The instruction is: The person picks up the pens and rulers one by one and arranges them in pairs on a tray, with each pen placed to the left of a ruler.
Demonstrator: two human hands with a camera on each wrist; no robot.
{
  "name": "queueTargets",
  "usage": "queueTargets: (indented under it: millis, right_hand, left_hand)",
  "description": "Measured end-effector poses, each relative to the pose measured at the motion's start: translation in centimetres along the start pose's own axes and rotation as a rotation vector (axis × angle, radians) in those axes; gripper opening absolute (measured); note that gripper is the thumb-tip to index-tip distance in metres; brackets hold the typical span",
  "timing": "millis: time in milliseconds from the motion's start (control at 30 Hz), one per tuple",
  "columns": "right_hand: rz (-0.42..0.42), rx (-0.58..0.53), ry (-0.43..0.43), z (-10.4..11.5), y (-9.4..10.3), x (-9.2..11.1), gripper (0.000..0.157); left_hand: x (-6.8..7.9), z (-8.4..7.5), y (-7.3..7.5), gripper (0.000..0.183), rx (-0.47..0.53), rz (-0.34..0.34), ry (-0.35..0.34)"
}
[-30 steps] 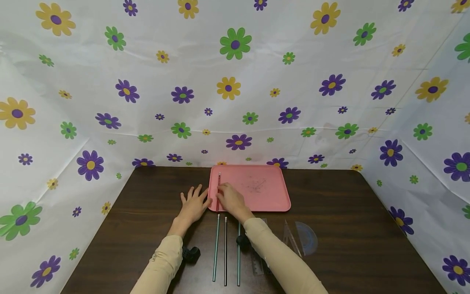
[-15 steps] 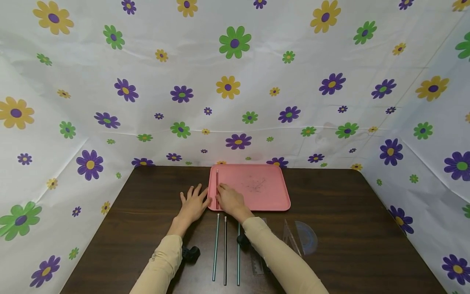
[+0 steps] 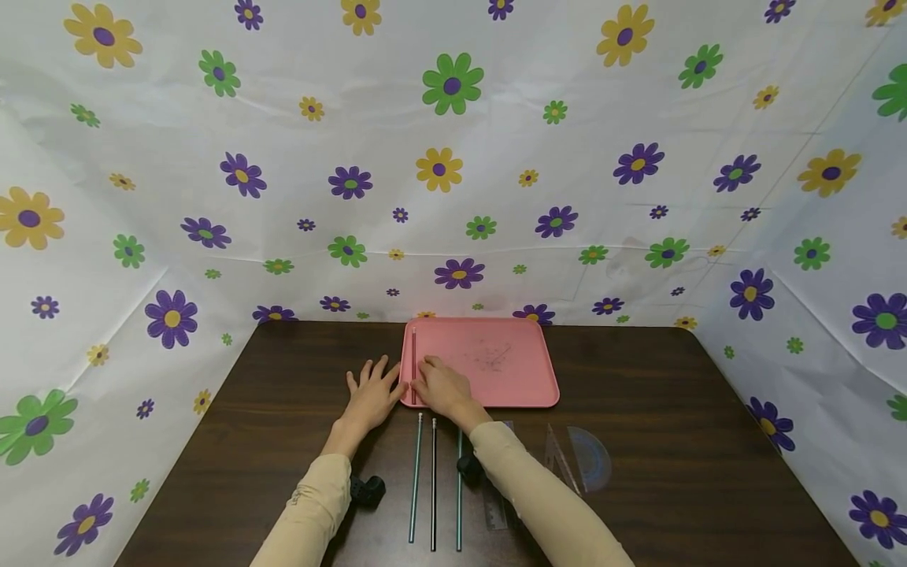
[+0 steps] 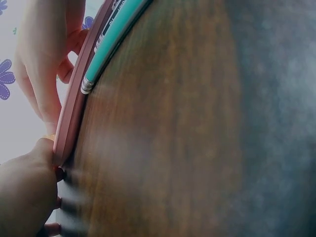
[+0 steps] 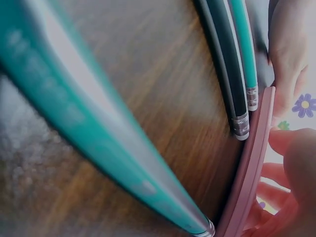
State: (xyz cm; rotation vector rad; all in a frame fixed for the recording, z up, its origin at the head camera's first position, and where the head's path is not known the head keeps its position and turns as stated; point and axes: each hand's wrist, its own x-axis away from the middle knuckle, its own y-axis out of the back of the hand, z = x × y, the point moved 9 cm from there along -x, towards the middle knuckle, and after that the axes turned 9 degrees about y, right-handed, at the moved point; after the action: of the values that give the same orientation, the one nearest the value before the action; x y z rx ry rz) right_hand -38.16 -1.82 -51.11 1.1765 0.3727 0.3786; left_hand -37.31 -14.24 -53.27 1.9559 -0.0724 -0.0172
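Note:
A dark red pencil (image 3: 414, 354) lies lengthwise inside the pink tray (image 3: 489, 394), along its left side. My right hand (image 3: 445, 387) reaches over the tray's front rim, its thumb tip at the pencil and its other fingers just to the right of it. My left hand (image 3: 370, 402) rests on the table with fingers spread and its thumb at the tray's left front corner. In the left wrist view, that thumb meets the tray rim (image 4: 74, 118). The right wrist view shows my right fingers (image 5: 274, 170) loosely bent beyond the rim; the red pencil is hidden there.
In front of the tray lie a teal pencil (image 3: 416, 480), a black pencil (image 3: 434, 488) and another teal pencil (image 3: 460, 504). A clear ruler (image 3: 495, 512) lies partly under my right arm. To its right are a clear set square (image 3: 560, 461) and a protractor (image 3: 590, 458).
The red pencil has shifted left and lies straighter along the tray's left side. My right thumb has followed it left while the fingers have come away from it. The left hand has stayed put.

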Motion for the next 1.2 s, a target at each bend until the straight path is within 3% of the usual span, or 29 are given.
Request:
queueTargets:
  millis: [133, 400, 933, 1200]
  right_hand:
    - [-0.025, -0.029, -0.005, -0.1, 0.3, 0.1, 0.046]
    - [-0.165, -0.05, 0.037, -0.2, 1.9, 1.1, 0.03]
    - [-0.165, -0.076, 0.054, -0.9, 2.9, 2.8, 0.027]
    - [-0.27, -0.046, 0.105, -0.7, 4.1, 3.7, 0.025]
  left_hand:
    - [0.0, 0.0, 0.0, 0.058, -0.004, 0.005, 0.002]
    - [0.0, -0.1, 0.0, 0.057, 0.008, 0.002, 0.002]
    - [-0.1, 0.1, 0.0, 0.057, 0.023, 0.002, 0.004]
    - [0.1, -0.1, 0.0, 0.057, 0.013, -0.003, 0.001]
